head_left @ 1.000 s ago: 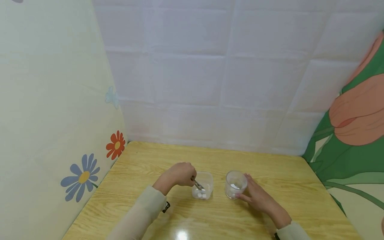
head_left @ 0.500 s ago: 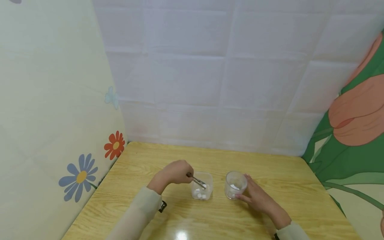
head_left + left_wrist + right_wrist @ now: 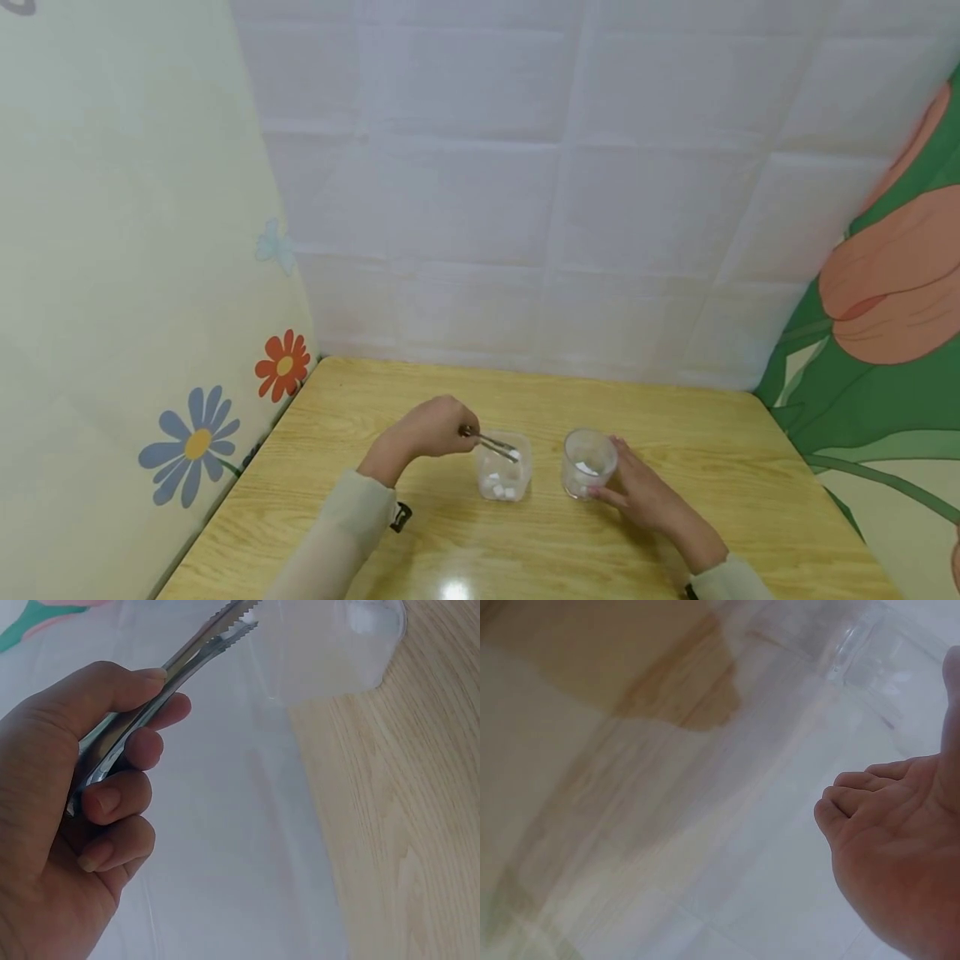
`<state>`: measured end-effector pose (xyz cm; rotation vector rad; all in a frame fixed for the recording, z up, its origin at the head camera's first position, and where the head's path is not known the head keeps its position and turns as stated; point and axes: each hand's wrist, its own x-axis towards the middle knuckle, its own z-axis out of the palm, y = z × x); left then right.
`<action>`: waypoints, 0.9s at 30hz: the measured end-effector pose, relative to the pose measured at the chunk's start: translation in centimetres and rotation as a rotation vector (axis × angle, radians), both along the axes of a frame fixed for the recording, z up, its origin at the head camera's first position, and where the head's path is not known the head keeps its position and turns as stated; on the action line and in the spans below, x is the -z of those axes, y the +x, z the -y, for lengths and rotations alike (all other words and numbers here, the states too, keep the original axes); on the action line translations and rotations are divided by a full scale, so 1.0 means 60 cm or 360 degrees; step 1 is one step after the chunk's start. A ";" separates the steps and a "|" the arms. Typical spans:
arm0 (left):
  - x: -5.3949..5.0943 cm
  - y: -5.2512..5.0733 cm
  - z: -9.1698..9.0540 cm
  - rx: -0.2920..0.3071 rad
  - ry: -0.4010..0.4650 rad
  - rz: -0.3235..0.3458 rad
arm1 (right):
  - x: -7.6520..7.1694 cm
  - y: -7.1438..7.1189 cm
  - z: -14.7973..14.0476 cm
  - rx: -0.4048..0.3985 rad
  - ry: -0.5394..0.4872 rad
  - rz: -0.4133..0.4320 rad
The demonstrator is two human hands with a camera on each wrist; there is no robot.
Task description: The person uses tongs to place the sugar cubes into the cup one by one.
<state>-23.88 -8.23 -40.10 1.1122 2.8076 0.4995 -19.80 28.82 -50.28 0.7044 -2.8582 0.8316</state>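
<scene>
My left hand [image 3: 431, 428] grips a pair of metal tongs [image 3: 491, 444] over a square clear plastic tub [image 3: 519, 479]. A white cube [image 3: 514, 456] sits at the tongs' tips, above several more white cubes [image 3: 500, 489] at the tub's bottom. In the left wrist view, fingers and thumb wrap the tongs [image 3: 191, 666], whose toothed ends point toward the tub [image 3: 322, 656]. My right hand [image 3: 647, 493] holds the side of a clear glass cup [image 3: 590, 452], with white pieces in it. The right wrist view shows the glass cup [image 3: 892, 682] partly, beyond the palm.
Both containers stand on a wood-grain table [image 3: 480, 550], the cup a little right of the tub. A white cloth [image 3: 465, 208] hangs behind the table. Flower-printed cloths stand at the left [image 3: 112, 250] and right [image 3: 892, 333] sides.
My left hand has moved left and slightly up, lifting the tongs' tips from the cubes at the tub's bottom with one cube at them. The right hand and cup have stayed put.
</scene>
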 end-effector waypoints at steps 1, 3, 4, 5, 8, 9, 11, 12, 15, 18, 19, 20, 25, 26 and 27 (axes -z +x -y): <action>-0.001 0.000 0.001 0.0001 0.0001 -0.0007 | 0.000 0.000 0.000 -0.0003 -0.0003 -0.0005; -0.002 0.000 0.002 0.0004 0.0003 -0.0024 | 0.000 0.001 0.001 -0.0011 -0.0010 -0.0013; -0.002 0.000 0.002 0.0004 0.0003 -0.0033 | -0.001 0.002 0.002 -0.0012 -0.0011 -0.0016; -0.002 0.000 0.003 0.0006 0.0002 -0.0041 | -0.001 0.002 0.003 -0.0013 -0.0011 -0.0018; -0.004 -0.001 0.003 0.0010 0.0008 -0.0062 | -0.002 0.004 0.004 -0.0016 -0.0010 -0.0025; -0.004 -0.002 0.003 0.0013 0.0013 -0.0067 | -0.002 0.004 0.005 -0.0018 -0.0010 -0.0028; -0.006 -0.002 0.003 0.0020 0.0025 -0.0074 | -0.003 0.005 0.006 -0.0020 -0.0007 -0.0033; -0.007 -0.002 0.003 0.0026 0.0033 -0.0080 | -0.004 0.005 0.006 -0.0021 -0.0007 -0.0035; -0.010 -0.003 0.002 0.0043 0.0056 -0.0084 | -0.004 0.006 0.008 -0.0022 -0.0005 -0.0042; -0.012 -0.003 0.001 0.0052 0.0071 -0.0082 | -0.004 0.007 0.010 -0.0021 -0.0002 -0.0046; -0.012 -0.003 0.000 0.0055 0.0076 -0.0079 | -0.004 0.007 0.011 -0.0019 -0.0001 -0.0046; -0.013 -0.004 -0.002 0.0059 0.0077 -0.0081 | -0.004 0.007 0.011 -0.0017 -0.0002 -0.0044; -0.017 -0.004 -0.008 0.0085 0.0093 -0.0093 | -0.007 0.009 0.014 0.0014 0.0017 -0.0018; -0.017 -0.004 -0.009 0.0088 0.0094 -0.0096 | -0.008 0.010 0.015 0.0019 0.0020 -0.0009; -0.018 -0.003 -0.010 0.0089 0.0093 -0.0097 | -0.008 0.010 0.016 0.0024 0.0026 0.0000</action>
